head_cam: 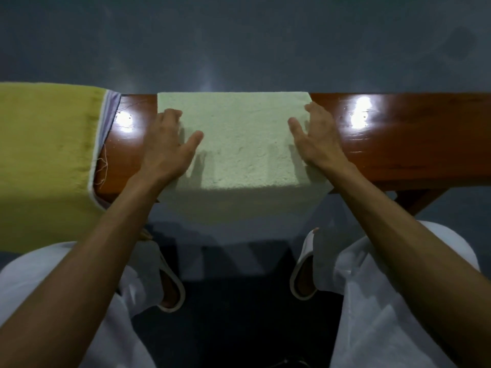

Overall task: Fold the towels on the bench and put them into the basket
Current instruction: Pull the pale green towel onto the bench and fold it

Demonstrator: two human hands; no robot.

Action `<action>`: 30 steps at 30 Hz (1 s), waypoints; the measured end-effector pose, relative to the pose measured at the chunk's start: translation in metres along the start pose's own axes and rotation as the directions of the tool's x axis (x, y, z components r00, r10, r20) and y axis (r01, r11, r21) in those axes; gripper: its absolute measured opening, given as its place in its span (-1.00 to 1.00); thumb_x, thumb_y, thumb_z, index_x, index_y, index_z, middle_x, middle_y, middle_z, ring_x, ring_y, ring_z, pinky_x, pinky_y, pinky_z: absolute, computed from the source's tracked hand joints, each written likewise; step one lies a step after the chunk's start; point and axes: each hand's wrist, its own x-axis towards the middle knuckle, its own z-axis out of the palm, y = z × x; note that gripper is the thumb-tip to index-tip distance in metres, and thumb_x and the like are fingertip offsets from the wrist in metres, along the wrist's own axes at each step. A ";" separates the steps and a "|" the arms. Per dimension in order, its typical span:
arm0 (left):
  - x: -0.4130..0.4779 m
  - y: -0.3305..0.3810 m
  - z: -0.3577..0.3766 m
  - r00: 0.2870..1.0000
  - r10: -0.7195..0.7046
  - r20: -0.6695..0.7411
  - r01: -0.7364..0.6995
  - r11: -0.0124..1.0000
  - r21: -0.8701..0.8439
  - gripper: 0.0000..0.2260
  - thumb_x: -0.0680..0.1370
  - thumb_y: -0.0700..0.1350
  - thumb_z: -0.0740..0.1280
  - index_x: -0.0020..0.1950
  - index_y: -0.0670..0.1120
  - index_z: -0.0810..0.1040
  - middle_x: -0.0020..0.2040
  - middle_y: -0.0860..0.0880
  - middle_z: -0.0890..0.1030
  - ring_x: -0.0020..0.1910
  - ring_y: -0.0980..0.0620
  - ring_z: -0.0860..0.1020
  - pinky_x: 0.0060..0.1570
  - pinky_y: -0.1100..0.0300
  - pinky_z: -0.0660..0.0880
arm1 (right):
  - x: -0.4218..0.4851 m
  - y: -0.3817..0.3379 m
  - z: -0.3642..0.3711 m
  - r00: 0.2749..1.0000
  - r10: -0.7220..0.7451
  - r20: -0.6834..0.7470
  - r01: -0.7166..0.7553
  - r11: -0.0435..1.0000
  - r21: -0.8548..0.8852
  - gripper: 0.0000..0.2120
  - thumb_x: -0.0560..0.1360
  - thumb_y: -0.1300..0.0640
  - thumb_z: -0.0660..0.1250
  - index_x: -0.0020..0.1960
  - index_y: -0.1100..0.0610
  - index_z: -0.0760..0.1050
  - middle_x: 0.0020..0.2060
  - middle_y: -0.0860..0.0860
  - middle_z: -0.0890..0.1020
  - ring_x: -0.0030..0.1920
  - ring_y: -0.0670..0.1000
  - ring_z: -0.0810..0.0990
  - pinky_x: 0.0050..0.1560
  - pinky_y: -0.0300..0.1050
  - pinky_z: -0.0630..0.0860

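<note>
At left, the yellow towel drapes unfolded over the table. The left hand and right hand rest on the side edges of the central pale green towel, each grip relaxed, clasping nothing. Folding appears unfinished; no basket is visible.

2 bare forearms, loose white trousers, 2 white open-toe slippers w/ thick rims.

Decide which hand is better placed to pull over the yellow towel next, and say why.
Probably the left. The left hand lies on the left edge of the pale green towel, nearest the yellow towel; the right hand sits on its far right edge and must cross over.
</note>
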 end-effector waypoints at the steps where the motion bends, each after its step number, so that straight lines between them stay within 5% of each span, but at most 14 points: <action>1: 0.000 -0.004 -0.006 0.997 -0.062 -0.050 0.062 0.998 0.010 -0.52 0.62 0.10 0.38 0.44 -0.13 0.42 0.38 -0.16 0.46 0.33 -0.13 0.44 0.24 0.03 0.41 | 0.002 0.001 -0.007 0.995 0.044 -0.085 -0.041 0.999 0.035 -0.50 0.62 -0.17 0.23 0.39 0.16 0.43 0.30 0.12 0.54 0.29 0.14 0.53 0.25 0.11 0.55; 4: -0.003 -0.022 -0.019 0.959 -0.234 -0.157 0.257 0.955 0.146 -0.48 0.49 0.19 0.39 0.27 -0.17 0.51 0.23 -0.21 0.56 0.19 -0.22 0.54 0.17 -0.11 0.52 | 0.006 0.008 -0.026 0.965 0.208 -0.162 -0.203 0.978 0.046 -0.77 0.56 0.00 0.35 0.04 0.18 0.55 -0.05 0.07 0.63 -0.05 0.08 0.62 -0.22 -0.11 0.50; 8: -0.008 -0.034 -0.020 0.963 -0.239 -0.128 0.263 0.936 0.233 -0.51 0.46 0.29 0.30 0.07 -0.12 0.60 0.04 -0.17 0.62 0.03 -0.19 0.58 0.07 -0.15 0.57 | 0.007 0.012 -0.034 0.961 0.277 -0.021 -0.276 0.960 0.041 -0.75 0.54 0.04 0.39 -0.03 0.24 0.66 -0.13 0.12 0.68 -0.17 0.05 0.64 -0.21 -0.07 0.54; 11: -0.008 -0.028 -0.016 0.980 -0.157 -0.123 0.180 0.962 0.204 -0.73 0.61 0.05 0.37 0.05 -0.14 0.67 0.02 -0.17 0.65 -0.05 -0.10 0.57 -0.06 0.04 0.47 | 0.009 0.009 -0.027 0.973 0.230 -0.025 -0.232 0.964 -0.134 -0.80 0.55 0.05 0.36 -0.10 0.17 0.63 -0.24 0.04 0.62 -0.31 -0.03 0.51 -0.38 -0.21 0.31; 17: -0.003 -0.026 -0.023 0.986 -0.131 -0.106 0.140 0.987 0.079 -0.86 0.65 -0.04 0.35 0.02 -0.10 0.60 -0.01 -0.10 0.62 -0.07 -0.08 0.56 -0.06 -0.01 0.48 | 0.014 0.014 -0.030 0.973 0.230 0.032 -0.221 0.960 -0.169 -0.77 0.63 0.06 0.28 -0.12 0.17 0.57 -0.27 0.04 0.55 -0.20 0.09 0.60 -0.35 -0.14 0.32; 21: 0.001 -0.027 -0.033 0.977 -0.170 -0.131 0.164 0.985 -0.057 -0.87 0.68 -0.04 0.28 0.08 -0.10 0.48 -0.01 -0.07 0.57 -0.02 -0.08 0.54 -0.01 -0.01 0.45 | 0.012 0.015 -0.039 0.968 0.237 0.077 -0.243 0.966 0.087 -0.80 0.69 0.07 0.22 0.06 0.18 0.53 -0.10 0.03 0.56 -0.21 -0.10 0.48 -0.33 -0.18 0.35; 25: -0.002 -0.037 -0.036 0.966 -0.258 -0.028 0.245 0.943 -0.224 -0.81 0.58 -0.03 0.43 0.09 -0.05 0.49 0.01 -0.07 0.65 -0.01 -0.07 0.62 0.01 -0.03 0.56 | 0.009 0.014 -0.040 0.959 0.277 0.059 -0.281 0.909 0.308 -0.87 0.64 0.14 0.33 0.16 0.11 0.46 0.04 0.02 0.55 0.00 -0.03 0.55 -0.12 -0.16 0.50; 30: -0.002 -0.044 -0.047 0.965 -0.236 0.112 0.261 0.882 -0.393 -0.63 0.53 -0.18 0.52 0.30 -0.02 0.53 -0.01 -0.04 0.69 -0.06 0.05 0.65 -0.18 0.16 0.54 | 0.004 0.016 -0.054 0.962 0.176 0.207 -0.253 0.856 0.451 -0.68 0.48 0.35 0.48 0.17 0.10 0.53 0.08 0.00 0.61 0.06 -0.03 0.60 -0.05 -0.13 0.60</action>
